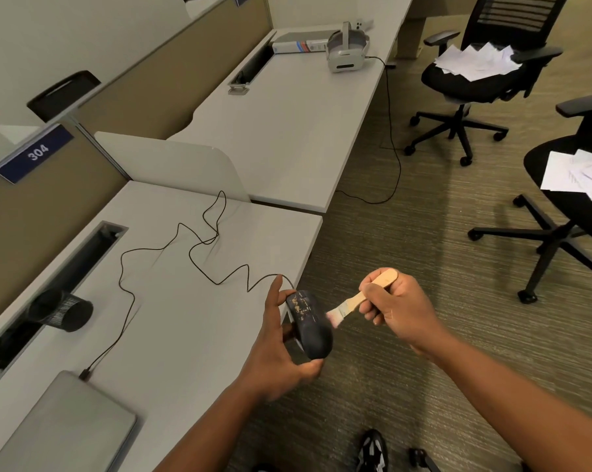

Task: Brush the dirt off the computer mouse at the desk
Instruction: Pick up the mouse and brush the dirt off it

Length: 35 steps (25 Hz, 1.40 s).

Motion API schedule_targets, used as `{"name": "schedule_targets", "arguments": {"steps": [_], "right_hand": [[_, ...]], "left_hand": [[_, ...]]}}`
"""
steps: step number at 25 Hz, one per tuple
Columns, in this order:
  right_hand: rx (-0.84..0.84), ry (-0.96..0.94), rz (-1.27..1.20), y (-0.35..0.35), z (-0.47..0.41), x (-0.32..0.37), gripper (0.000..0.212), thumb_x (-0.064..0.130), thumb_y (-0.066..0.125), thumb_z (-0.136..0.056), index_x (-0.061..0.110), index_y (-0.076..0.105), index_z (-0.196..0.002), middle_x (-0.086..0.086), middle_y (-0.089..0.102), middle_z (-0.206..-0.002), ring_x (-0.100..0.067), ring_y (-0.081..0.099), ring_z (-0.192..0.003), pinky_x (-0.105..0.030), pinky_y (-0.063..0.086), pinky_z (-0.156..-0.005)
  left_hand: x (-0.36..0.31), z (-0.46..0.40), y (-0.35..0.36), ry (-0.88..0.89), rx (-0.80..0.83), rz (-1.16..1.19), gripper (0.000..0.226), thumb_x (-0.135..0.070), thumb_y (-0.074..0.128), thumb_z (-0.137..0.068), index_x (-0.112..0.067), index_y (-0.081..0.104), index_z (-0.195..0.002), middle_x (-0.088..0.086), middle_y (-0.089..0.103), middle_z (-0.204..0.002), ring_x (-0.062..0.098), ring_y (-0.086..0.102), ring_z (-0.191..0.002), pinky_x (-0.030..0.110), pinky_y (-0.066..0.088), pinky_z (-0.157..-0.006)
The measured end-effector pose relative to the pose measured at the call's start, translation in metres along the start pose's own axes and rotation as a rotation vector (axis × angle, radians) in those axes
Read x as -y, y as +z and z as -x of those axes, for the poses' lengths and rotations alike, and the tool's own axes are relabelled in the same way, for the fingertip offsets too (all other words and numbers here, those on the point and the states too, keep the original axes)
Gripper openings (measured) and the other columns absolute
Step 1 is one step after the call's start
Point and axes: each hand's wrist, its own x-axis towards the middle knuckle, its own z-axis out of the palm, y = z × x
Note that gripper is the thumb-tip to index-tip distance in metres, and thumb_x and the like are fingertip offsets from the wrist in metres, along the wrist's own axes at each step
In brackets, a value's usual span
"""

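Office cubicle setting: a pale grey desk point(172, 321) runs along a tan partition, with carpet beyond its edge and two swivel chairs carrying loose papers at the far right. On the desk lie a closed laptop point(66, 427), a toppled black mesh cup point(63, 310) and a thin black cable point(185, 253) that wanders across the surface from the laptop to the mouse. The computer mouse point(310, 323) is not on the desk; it is held off the desk's front edge, above the carpet, top face turned up and toward the right. The left hand point(281, 349) grips it from the left and beneath, fingers curled round its body. Pale specks of dirt show on the front half of the mouse; the rear half looks dark and mostly clean. The right hand point(395, 310) is clamped round the wooden handle of a small brush point(359, 298), whose pale bristles touch or nearly touch the mouse's right edge; motion blur prevents a firmer finding. Assessment: brushing is under way and incomplete. The next stroke should carry the bristles across the speckled front area, away from the body, with the left hand holding the mouse steady.
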Motion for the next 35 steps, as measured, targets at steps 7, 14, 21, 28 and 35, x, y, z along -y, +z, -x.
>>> {"name": "schedule_targets", "arguments": {"steps": [7,14,21,28,35], "right_hand": [[0.158,-0.004,-0.299,0.010,0.008,0.000,0.011,0.011,0.058,-0.103,0.007,0.067,-0.102,-0.015,0.071,-0.079,-0.019,0.066,-0.066,-0.028,0.052,-0.059],[0.152,0.049,-0.243,0.006,0.007,-0.008,0.011,0.014,0.058,-0.104,0.006,0.066,-0.105,-0.016,0.075,-0.083,-0.021,0.067,-0.068,-0.026,0.052,-0.058],[-0.020,-0.005,-0.138,-0.008,0.000,-0.014,0.011,0.010,0.058,-0.104,0.005,0.067,-0.100,-0.014,0.074,-0.077,-0.021,0.065,-0.064,-0.026,0.051,-0.055],[0.113,-0.233,-0.204,0.004,0.012,0.001,0.012,0.011,0.060,-0.103,0.011,0.070,-0.109,-0.015,0.076,-0.082,-0.026,0.068,-0.070,-0.031,0.055,-0.060],[0.067,-0.516,0.346,0.025,0.013,0.004,0.012,0.024,0.061,-0.103,0.023,0.072,-0.109,0.002,0.065,-0.062,-0.009,0.051,-0.047,-0.027,0.038,-0.045]], "left_hand": [[-0.003,0.001,0.003,0.013,0.015,0.006,0.150,-0.016,0.101,-0.065,-0.071,-0.010,-0.151,-0.050,0.022,-0.149,0.017,0.063,-0.132,0.040,0.058,-0.106],[-0.006,0.005,0.006,0.032,-0.022,0.005,0.150,-0.015,0.101,-0.065,-0.066,-0.009,-0.153,-0.054,0.022,-0.149,0.011,0.065,-0.130,0.039,0.056,-0.108],[-0.003,0.008,0.004,0.004,-0.028,0.009,0.152,-0.021,0.102,-0.063,-0.069,-0.012,-0.152,-0.047,0.023,-0.152,0.016,0.065,-0.131,0.050,0.054,-0.111],[-0.005,0.007,0.006,-0.006,0.001,0.018,0.150,-0.018,0.101,-0.067,-0.070,-0.011,-0.152,-0.052,0.019,-0.152,0.013,0.064,-0.131,0.044,0.059,-0.105],[-0.008,0.008,0.007,-0.007,0.035,-0.054,0.150,-0.015,0.099,-0.070,-0.075,-0.015,-0.148,-0.044,0.018,-0.159,0.011,0.062,-0.133,0.039,0.059,-0.104]]}}
